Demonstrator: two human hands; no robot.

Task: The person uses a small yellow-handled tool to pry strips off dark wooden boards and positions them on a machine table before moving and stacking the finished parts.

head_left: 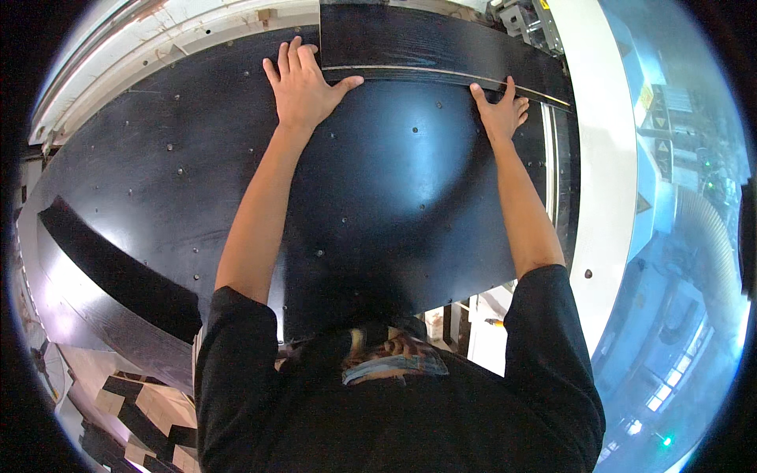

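The long black wood-grain plank (441, 51) lies at the far edge of the glossy black counter (378, 205), with the left hand (301, 83) and right hand (500, 110) pressed flat, fingers spread, against its near edge, gripping nothing.

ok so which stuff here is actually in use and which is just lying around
In use:
left hand, flat against the dark plank
right hand, on the plank's near edge
black worktable under the plank

Lying about:
loose black strip at left
stacked wood offcuts lower left
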